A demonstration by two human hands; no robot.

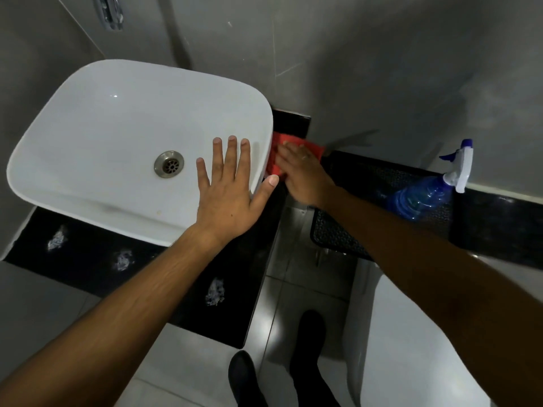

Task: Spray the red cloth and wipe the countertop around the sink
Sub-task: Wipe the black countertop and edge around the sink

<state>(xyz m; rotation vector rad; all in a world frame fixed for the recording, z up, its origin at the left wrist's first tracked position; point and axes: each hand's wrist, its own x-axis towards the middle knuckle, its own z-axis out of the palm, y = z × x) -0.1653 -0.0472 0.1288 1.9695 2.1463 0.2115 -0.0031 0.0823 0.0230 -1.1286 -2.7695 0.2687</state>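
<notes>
A white basin sink (97, 124) sits on a black countertop (94, 257). My left hand (227, 186) lies flat on the sink's right rim, fingers spread, holding nothing. My right hand (302, 174) presses the red cloth (286, 142) onto the narrow strip of countertop between the sink's right side and the wall. Most of the cloth is hidden under the hand. A blue spray bottle (423, 195) with a white trigger head lies tilted on the black ledge to the right.
Several white foam patches (216, 292) dot the front countertop. A black perforated mat (338, 239) lies on the right ledge. A chrome tap (110, 10) hangs above the sink. A white toilet (411, 348) stands at lower right, my dark shoes (244, 377) on the tiled floor.
</notes>
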